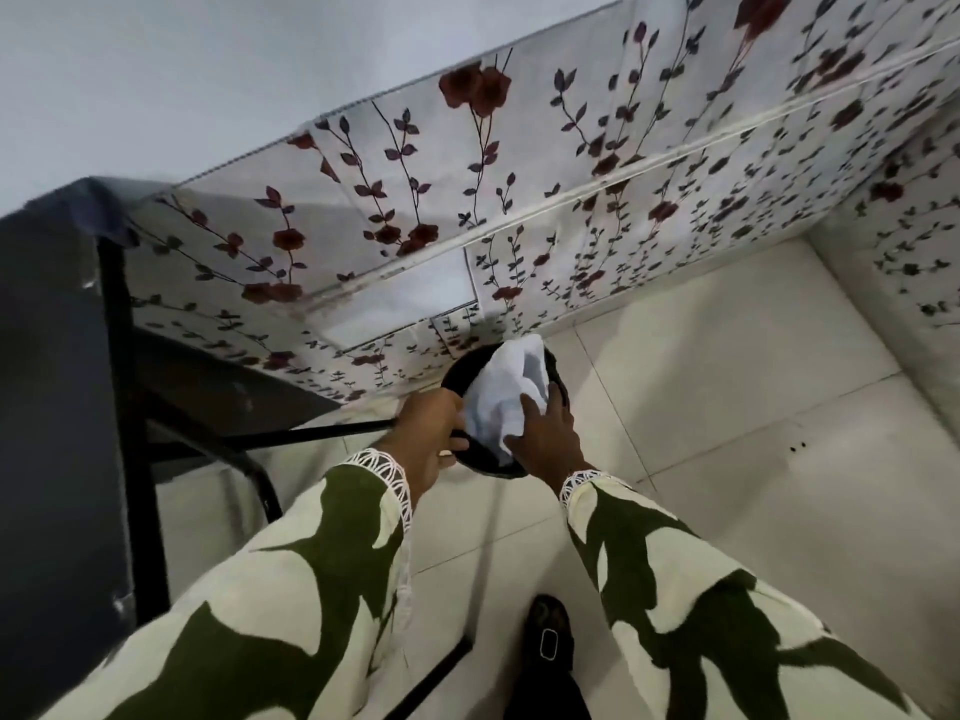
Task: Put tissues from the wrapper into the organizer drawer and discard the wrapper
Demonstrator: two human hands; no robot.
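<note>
A crumpled, pale translucent wrapper sticks out of a small round black bin on the tiled floor. My right hand presses on the wrapper's lower right side, fingers spread over it. My left hand grips the bin's near left rim with fingers curled. No tissues and no organizer drawer are in view.
A fabric wardrobe with a red flower print stands right behind the bin. A dark table with black metal legs fills the left side. Pale floor tiles spread to the right. My dark shoe is below.
</note>
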